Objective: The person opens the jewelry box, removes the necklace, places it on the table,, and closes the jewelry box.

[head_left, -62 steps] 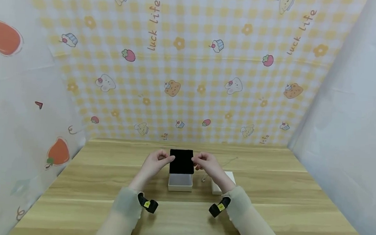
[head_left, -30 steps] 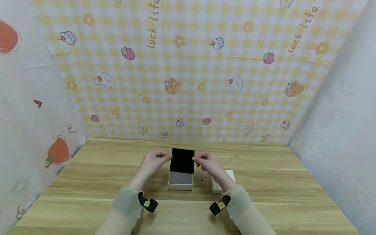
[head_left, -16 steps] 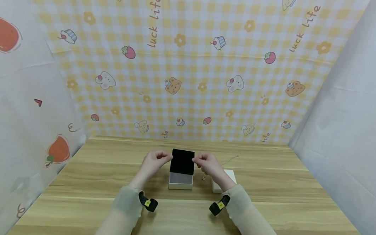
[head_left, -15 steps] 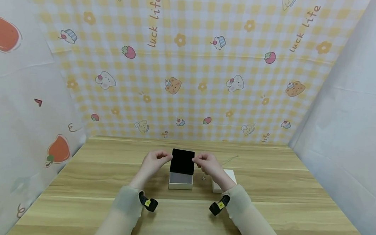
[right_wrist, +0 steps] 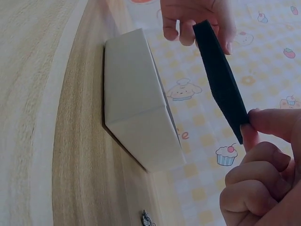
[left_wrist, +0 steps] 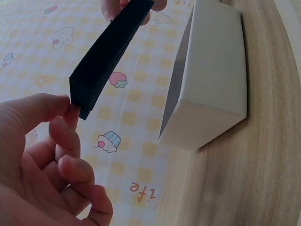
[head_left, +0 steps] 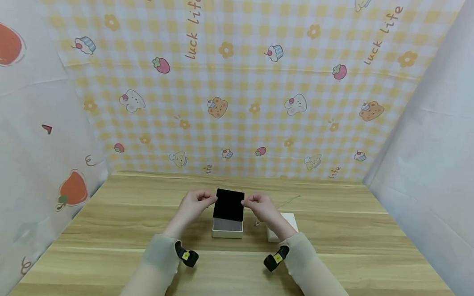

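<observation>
A thin square black foam pad [head_left: 229, 205] hangs above an open white box [head_left: 227, 234] with a grey inside. My left hand [head_left: 194, 204] pinches the pad's left edge between thumb and forefinger. At the right edge, my right hand [head_left: 262, 207] pinches it the same way, its other fingers curled in. Both wrist views show the pad [left_wrist: 106, 61] edge-on, apart from the box [right_wrist: 134, 89] and over its opening.
Beneath my right wrist lies a flat white box lid [head_left: 291, 220] on the wooden table [head_left: 230, 277]. Just right of the box is a small silvery pendant [right_wrist: 146, 219], with a thin chain [head_left: 290, 201] stretching behind my right hand. A patterned cloth [head_left: 240, 85] hangs behind.
The left thumb has shifted from the pad's face to its left edge. The pad now tilts slightly, right side lower, and has dropped a little toward the box. Box and lid stay put.
</observation>
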`<state>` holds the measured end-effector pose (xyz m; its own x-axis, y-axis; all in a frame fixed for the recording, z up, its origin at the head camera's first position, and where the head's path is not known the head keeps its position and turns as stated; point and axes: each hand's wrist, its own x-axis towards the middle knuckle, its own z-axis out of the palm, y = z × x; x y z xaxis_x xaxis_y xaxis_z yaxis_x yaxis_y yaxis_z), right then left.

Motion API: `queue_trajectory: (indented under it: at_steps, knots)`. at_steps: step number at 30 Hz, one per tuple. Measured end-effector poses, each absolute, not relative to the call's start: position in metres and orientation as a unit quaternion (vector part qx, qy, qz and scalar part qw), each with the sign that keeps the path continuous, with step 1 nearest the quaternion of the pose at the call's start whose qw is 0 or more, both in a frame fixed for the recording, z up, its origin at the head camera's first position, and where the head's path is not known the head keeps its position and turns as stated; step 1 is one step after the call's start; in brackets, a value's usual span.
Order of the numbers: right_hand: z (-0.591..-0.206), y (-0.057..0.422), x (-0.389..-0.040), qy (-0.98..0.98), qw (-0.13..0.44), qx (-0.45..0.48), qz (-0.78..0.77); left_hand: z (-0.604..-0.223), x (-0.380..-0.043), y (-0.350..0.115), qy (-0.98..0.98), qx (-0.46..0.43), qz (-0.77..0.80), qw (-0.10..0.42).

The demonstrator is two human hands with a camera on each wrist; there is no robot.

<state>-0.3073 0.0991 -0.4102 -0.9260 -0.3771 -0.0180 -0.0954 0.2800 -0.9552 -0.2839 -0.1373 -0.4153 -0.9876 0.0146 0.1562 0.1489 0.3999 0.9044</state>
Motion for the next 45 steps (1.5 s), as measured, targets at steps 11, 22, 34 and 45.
queue_trajectory:
  at_steps: [11, 22, 34, 45]
  knots:
    - [-0.426, 0.099, -0.320, 0.803, 0.109, -0.137, -0.570, -0.418, -0.285, -0.139, -0.839, -0.047, -0.540, 0.050]
    - [-0.431, 0.099, -0.319, 0.809, 0.105, -0.142, -0.560, -0.424, -0.285, -0.138, -0.850, -0.045, -0.524, 0.042]
    - [-0.437, 0.100, -0.319, 0.822, 0.114, -0.146, -0.538, -0.430, -0.287, -0.138, -0.867, -0.031, -0.497, 0.031]
    - [-0.443, 0.099, -0.321, 0.838, 0.110, -0.143, -0.515, -0.431, -0.286, -0.138, -0.873, -0.028, -0.487, 0.024]
